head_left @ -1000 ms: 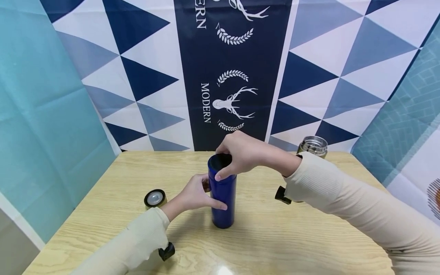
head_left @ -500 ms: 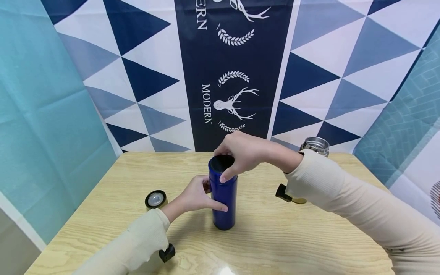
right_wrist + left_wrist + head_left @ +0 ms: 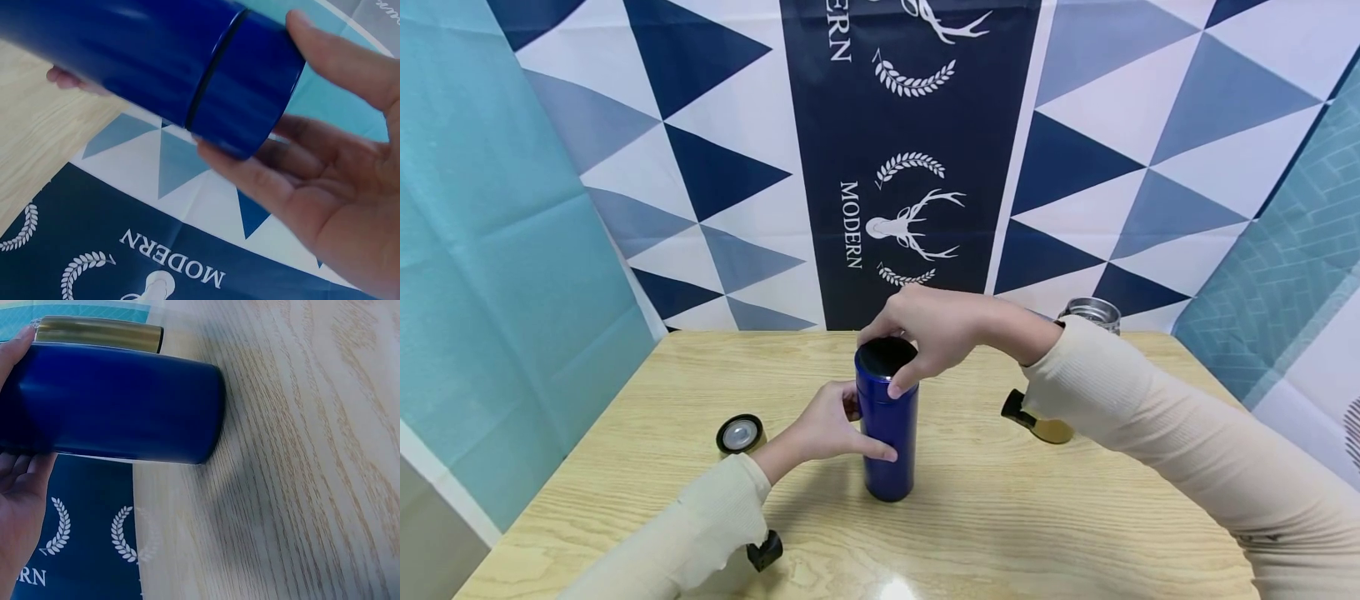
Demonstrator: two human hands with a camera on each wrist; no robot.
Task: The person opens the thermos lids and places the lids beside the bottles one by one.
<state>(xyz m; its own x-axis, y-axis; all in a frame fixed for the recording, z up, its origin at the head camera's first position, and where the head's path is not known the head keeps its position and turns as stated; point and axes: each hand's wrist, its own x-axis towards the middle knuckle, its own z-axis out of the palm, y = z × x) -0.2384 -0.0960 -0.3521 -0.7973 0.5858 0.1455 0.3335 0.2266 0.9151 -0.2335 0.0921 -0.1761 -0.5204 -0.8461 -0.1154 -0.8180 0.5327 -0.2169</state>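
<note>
A blue thermos flask (image 3: 889, 450) stands upright on the table, its lid (image 3: 874, 389) fitted on top with a thin dark seam below it. My left hand (image 3: 831, 425) grips the flask's body, thumb across the front and fingers behind. From above, my right hand (image 3: 936, 333) grips the lid, thumb on the near side and fingers on the far side. In the right wrist view the lid (image 3: 259, 84) lies between thumb and fingers, level with the seam. The left wrist view shows the flask's base (image 3: 209, 412) at the wood surface.
A gold flask (image 3: 1052, 430) with an open steel mouth (image 3: 1093, 312) stands at the right, partly hidden by my right sleeve. Left of my left wrist is a black-and-gold lid (image 3: 739, 433), inner side up. Patterned cloth (image 3: 722, 167) hangs behind the wooden table (image 3: 1015, 525).
My right hand has turned slightly about the top of the blue flask: its thumb has shifted to the right and its fingers to the left. The left hand keeps its grip.
</note>
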